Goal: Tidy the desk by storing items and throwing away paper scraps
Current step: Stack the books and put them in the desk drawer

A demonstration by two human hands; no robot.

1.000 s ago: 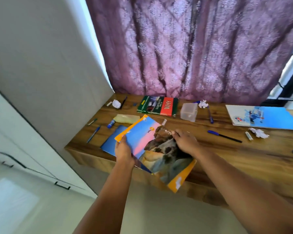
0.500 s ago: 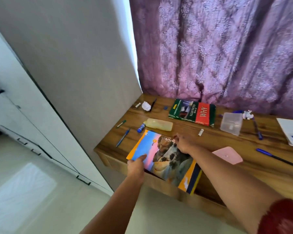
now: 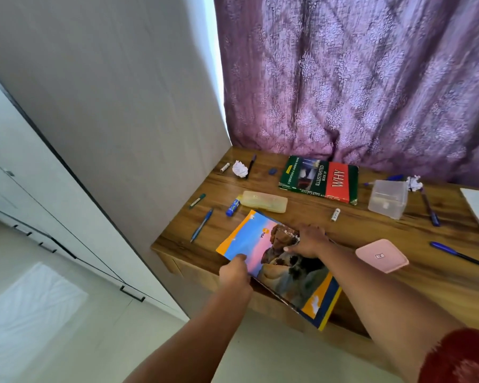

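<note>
Two colourful notebooks (image 3: 249, 239), stacked with a dog picture on top, lie over the front left edge of the wooden desk (image 3: 315, 217), their near end hanging past it. My left hand (image 3: 234, 273) grips their near left edge. My right hand (image 3: 308, 240) holds their far right edge, fingers curled over the cover. A crumpled paper scrap (image 3: 239, 169) lies at the back left and another (image 3: 414, 183) sits behind a clear plastic box (image 3: 388, 199).
A green and red book (image 3: 320, 179) lies by the purple curtain (image 3: 357, 78). A yellow pencil case (image 3: 264, 201), a glue stick (image 3: 233, 207), several blue pens (image 3: 201, 225) and a pink lid (image 3: 382, 255) are scattered on the desk. A grey wall stands at left.
The notebooks came down from the air onto the desk's front left edge, now squared over the blue one. The view swung left. Both hands kept their hold.
</note>
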